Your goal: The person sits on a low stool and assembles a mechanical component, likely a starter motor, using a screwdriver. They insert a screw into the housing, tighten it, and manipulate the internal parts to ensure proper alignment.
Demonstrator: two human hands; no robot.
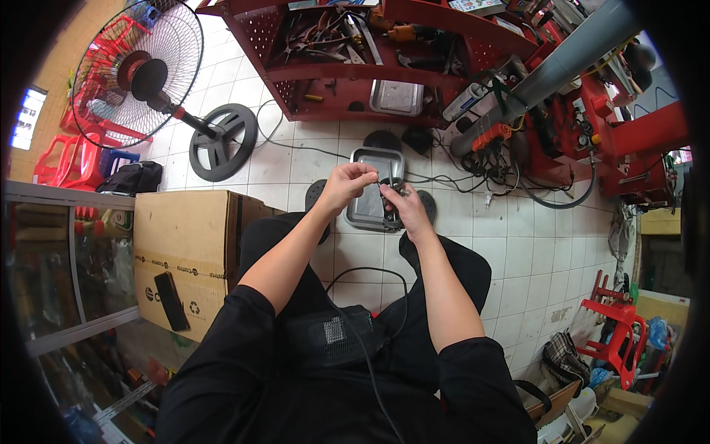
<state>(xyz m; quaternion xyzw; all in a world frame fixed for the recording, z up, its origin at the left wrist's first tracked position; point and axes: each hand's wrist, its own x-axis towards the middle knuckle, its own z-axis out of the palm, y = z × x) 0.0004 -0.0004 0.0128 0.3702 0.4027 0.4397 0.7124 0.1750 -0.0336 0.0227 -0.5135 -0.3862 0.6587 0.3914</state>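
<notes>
A dark part was pinched in your right grip, above the grey tray.
Your left grip was pressed together just beside it, anything within too small to tell; fingers hid the part's direction and long axis. Beyond, black cables littered the floor near the red tool cart.

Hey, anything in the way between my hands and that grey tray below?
Nothing visible blocks your left hand from the grey tray. Beneath your right hand, a dark part hides some of the tray, so I can't tell there.
</notes>
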